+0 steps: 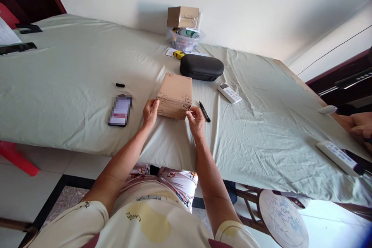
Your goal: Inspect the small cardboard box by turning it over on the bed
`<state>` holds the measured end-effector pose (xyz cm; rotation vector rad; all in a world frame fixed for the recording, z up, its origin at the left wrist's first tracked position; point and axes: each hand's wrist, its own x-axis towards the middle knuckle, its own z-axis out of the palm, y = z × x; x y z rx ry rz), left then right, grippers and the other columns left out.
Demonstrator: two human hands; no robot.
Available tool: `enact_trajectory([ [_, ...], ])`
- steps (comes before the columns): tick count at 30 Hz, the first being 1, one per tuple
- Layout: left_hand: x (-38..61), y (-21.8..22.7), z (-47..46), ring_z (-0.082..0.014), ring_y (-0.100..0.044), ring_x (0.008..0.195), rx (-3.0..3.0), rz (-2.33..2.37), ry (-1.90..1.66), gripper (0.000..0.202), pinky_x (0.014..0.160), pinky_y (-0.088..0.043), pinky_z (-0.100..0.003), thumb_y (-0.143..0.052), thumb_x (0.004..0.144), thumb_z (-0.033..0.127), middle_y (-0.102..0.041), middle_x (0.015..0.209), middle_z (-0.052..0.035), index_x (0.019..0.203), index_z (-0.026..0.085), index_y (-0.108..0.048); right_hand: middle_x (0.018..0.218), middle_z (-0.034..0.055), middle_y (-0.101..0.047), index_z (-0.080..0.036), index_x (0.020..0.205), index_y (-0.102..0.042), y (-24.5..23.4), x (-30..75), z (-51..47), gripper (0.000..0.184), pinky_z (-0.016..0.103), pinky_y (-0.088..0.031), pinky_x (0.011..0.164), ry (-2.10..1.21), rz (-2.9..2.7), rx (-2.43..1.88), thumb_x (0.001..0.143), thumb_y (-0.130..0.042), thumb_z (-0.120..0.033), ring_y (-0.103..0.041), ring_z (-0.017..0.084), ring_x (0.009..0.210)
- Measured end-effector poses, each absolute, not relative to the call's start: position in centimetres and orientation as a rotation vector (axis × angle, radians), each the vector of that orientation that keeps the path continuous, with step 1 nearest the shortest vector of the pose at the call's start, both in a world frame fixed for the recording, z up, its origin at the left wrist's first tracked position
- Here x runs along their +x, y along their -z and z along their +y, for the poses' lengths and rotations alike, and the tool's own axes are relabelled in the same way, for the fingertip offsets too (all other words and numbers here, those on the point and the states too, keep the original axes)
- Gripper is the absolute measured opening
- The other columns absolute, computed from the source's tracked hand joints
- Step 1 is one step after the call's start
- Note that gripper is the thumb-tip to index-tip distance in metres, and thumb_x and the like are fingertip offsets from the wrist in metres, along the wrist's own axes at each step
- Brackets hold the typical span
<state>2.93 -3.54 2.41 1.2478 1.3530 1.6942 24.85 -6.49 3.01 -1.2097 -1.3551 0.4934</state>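
A brown cardboard box (176, 87) with black line drawings near its corners sits on the cloth-covered table in front of me. My left hand (150, 111) grips its left side, thumb at the near edge. At the near right corner, my right hand (195, 120) holds the box between thumb and fingers. Just right of that hand lies an uncapped black marker (205, 111). Its likely cap, a small black cylinder (120, 85), rests to the left, above a phone (120, 110) with a blurred screen. The underside of the box is hidden.
Behind the box are a black zip case (202, 66), a yellow tape measure (179, 54) and a plastic basket (186, 42) topped by another cardboard box (183, 17). A white device (229, 93) lies to the right. At the far right, a person's hand (359, 126) shows near the table edge.
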Motion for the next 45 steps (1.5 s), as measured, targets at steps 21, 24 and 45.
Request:
enact_trajectory([
  [21, 3.4, -0.6, -2.6, -0.0288, -0.070, 0.125, 1.296, 1.109, -1.627, 0.066, 0.106, -0.061, -0.042, -0.082, 0.083, 0.059, -0.070, 0.135, -0.0155, 0.133, 0.019, -0.063, 0.106, 0.0018, -0.068, -0.029, 0.131, -0.058, -0.9, 25.3, -5.5, 0.061, 0.032, -0.063, 0.071, -0.586, -1.402, -1.173, 0.084, -0.082, -0.059, -0.070, 0.014, 0.075],
  [24, 3.4, -0.3, -2.6, -0.0269, -0.072, 0.120, 1.305, 1.144, -1.616, 0.060, 0.103, -0.064, -0.041, -0.084, 0.082, 0.047, -0.070, 0.133, -0.0136, 0.133, 0.020, -0.065, 0.102, 0.0007, -0.068, -0.029, 0.128, -0.056, -1.2, 25.0, -5.7, 0.059, 0.031, -0.061, 0.067, -0.543, -1.389, -1.198, 0.083, -0.082, -0.057, -0.067, 0.013, 0.071],
  [45, 3.6, -1.5, -4.1, -0.0309, -0.071, 0.121, 1.421, 1.285, -1.586, 0.078, 0.106, -0.057, -0.045, -0.064, 0.090, 0.080, -0.070, 0.129, -0.0169, 0.138, 0.020, -0.050, 0.103, 0.0001, -0.066, -0.028, 0.122, -0.051, -1.3, 24.5, -6.4, 0.061, 0.032, -0.055, 0.067, -0.577, -1.470, -1.312, 0.078, -0.085, -0.052, -0.061, 0.014, 0.071],
])
